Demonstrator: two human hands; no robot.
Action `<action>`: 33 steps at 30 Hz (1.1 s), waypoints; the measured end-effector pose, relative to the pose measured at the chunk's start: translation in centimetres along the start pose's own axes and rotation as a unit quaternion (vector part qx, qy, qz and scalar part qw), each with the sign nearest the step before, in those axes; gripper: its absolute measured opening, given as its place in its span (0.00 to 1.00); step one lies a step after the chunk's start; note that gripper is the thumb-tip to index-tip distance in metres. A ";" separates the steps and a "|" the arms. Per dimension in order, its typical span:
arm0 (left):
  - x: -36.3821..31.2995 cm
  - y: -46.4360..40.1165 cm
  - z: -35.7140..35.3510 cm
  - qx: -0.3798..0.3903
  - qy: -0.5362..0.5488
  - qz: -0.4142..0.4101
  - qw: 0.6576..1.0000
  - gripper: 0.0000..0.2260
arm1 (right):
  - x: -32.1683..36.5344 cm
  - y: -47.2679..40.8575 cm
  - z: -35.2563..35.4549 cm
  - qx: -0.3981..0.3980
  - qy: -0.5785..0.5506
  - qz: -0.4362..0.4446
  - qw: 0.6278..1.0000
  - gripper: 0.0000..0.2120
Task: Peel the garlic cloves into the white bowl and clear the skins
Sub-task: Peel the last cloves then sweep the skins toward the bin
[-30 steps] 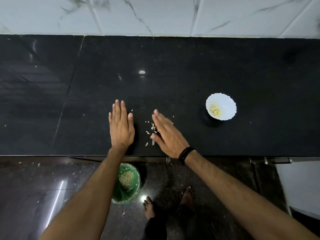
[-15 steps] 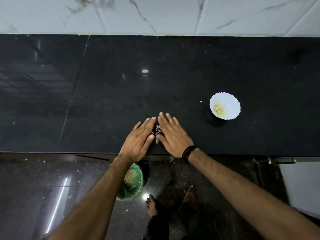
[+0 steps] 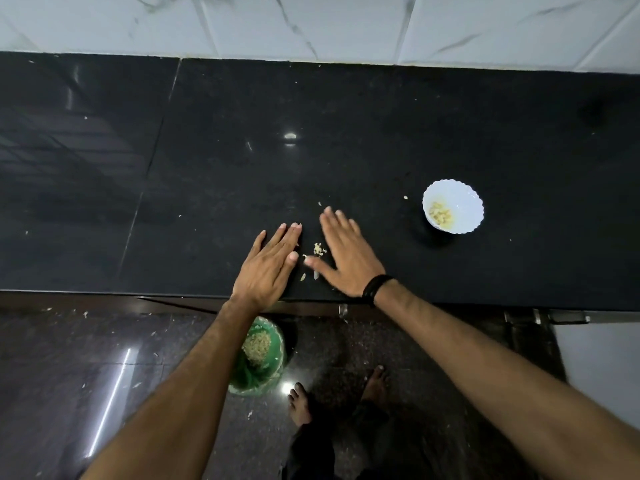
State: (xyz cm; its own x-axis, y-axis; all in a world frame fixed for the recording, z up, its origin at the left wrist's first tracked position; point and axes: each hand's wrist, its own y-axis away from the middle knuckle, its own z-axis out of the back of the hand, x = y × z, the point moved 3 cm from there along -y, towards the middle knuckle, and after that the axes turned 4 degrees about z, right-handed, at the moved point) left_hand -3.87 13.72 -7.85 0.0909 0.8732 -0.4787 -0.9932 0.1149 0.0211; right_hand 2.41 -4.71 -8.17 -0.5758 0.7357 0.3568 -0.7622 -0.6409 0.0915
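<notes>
Lying flat near the desk (image 3: 207, 202) edge, the left hand (image 3: 268, 268) and right hand (image 3: 346, 258), fingers straight, flank the skins (image 3: 318, 249); the bowl (image 3: 464, 194) is set well right.

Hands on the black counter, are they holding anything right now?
No, nothing is held. The left hand and the right hand lie flat with straight fingers on the counter, on either side of a small pile of garlic skins.

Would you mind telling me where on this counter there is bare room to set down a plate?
The black counter is bare left of the left hand and along the wall tiles, bar a few specks. It is also bare right of the white bowl. It is crowded between both hands, where garlic skins lie beside the right hand.
</notes>
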 end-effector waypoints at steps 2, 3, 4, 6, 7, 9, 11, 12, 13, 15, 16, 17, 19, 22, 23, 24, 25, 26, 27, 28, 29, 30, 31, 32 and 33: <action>0.0 0.3 0.4 -0.010 0.043 -0.001 0.999 0.25 | 2.2 1.0 -1.3 -0.007 0.019 0.033 0.999 0.44; 0.0 0.3 0.5 -0.014 0.055 0.000 0.998 0.25 | 2.8 1.4 -1.7 -0.021 0.019 0.037 0.999 0.42; 0.0 0.4 0.4 -0.017 0.057 0.000 0.998 0.25 | 3.2 1.7 -1.9 -0.039 0.016 0.043 0.998 0.39; 0.1 0.5 0.3 -0.018 0.045 -0.006 0.999 0.24 | 3.7 2.3 -2.4 -0.092 0.021 0.066 0.993 0.28; 0.2 0.6 0.1 -0.016 0.042 -0.006 0.999 0.24 | 3.8 2.5 -2.5 -0.130 0.029 0.072 0.988 0.22; 0.4 0.8 0.0 -0.006 0.031 -0.002 0.999 0.25 | 3.6 2.5 -2.3 -0.198 0.036 0.081 0.976 0.16; 0.1 1.0 -0.1 0.000 0.011 -0.005 1.000 0.26 | 3.0 2.7 -2.0 -0.222 0.028 0.083 0.971 0.14; 0.1 1.4 -0.2 0.001 0.003 -0.006 1.000 0.26 | 2.9 2.9 -1.8 -0.223 0.022 0.079 0.971 0.15; 0.1 1.7 -0.3 0.002 -0.004 -0.006 1.000 0.27 | 2.7 3.3 -1.6 -0.227 0.020 0.073 0.971 0.16; 0.1 2.3 -0.4 0.003 -0.021 -0.003 1.000 0.27 | 2.5 3.9 -1.0 -0.232 0.011 0.064 0.971 0.14; 0.1 2.6 -0.5 0.002 -0.027 -0.001 1.000 0.27 | 2.4 4.1 -0.8 -0.229 0.003 0.059 0.972 0.13; 0.2 3.1 -0.4 -0.001 -0.029 0.000 1.000 0.27 | 2.7 4.0 -0.7 -0.225 -0.001 0.057 0.973 0.14; 0.4 3.8 -0.4 0.005 -0.027 -0.007 1.000 0.27 | 3.0 3.7 -0.7 -0.215 -0.004 0.049 0.975 0.13; 0.9 5.2 -0.2 0.001 -0.041 -0.013 0.999 0.26 | 3.7 3.0 -0.3 -0.212 -0.084 -0.019 0.973 0.10; 0.8 5.5 -0.2 0.002 -0.043 -0.016 0.999 0.26 | 3.9 2.9 0.1 -0.213 -0.141 -0.069 0.964 0.10; 1.1 6.2 -0.1 0.000 -0.045 -0.013 0.999 0.25 | 4.6 2.8 0.4 -0.221 -0.207 -0.115 0.946 0.10; 1.1 6.9 -0.1 -0.007 -0.042 -0.009 0.999 0.24 | 5.3 2.7 0.6 -0.235 -0.272 -0.161 0.919 0.09; 1.3 7.8 0.0 -0.025 -0.034 0.001 0.999 0.23 | 6.2 2.6 0.7 -0.239 -0.338 -0.203 0.888 0.08; 1.7 9.4 0.4 -0.057 -0.027 0.021 0.998 0.22 | 7.8 2.6 0.4 -0.217 -0.408 -0.235 0.855 0.08; 2.2 10.9 0.7 -0.096 -0.025 0.035 0.994 0.21 | 9.3 2.6 0.0 -0.184 -0.477 -0.250 0.822 0.08; 2.9 12.9 0.9 -0.132 -0.030 0.056 0.989 0.20 | 11.4 2.9 -0.7 -0.142 -0.534 -0.250 0.795 0.08; 3.4 14.7 0.8 -0.162 -0.041 0.070 0.983 0.20 | 13.0 3.2 -1.5 -0.101 -0.575 -0.244 0.774 0.09; 3.9 16.5 0.7 -0.175 -0.051 0.091 0.979 0.19 | 14.4 3.6 -2.7 -0.063 -0.601 -0.239 0.760 0.09; 4.6 18.6 0.1 -0.180 -0.058 0.122 0.974 0.18 | 16.1 4.2 -4.4 -0.024 -0.611 -0.242 0.753 0.09; 5.3 20.1 -0.5 -0.174 -0.056 0.153 0.971 0.17 | 17.3 4.3 -6.2 0.006 -0.614 -0.249 0.749 0.09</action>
State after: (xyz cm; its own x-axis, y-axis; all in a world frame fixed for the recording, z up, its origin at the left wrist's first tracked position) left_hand -23.33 20.46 -10.38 -0.2242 0.8896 -0.3979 -0.9377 -0.3082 -0.1607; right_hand -12.63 6.59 -7.38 0.4904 0.1326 0.8614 -0.7855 -0.3609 0.5027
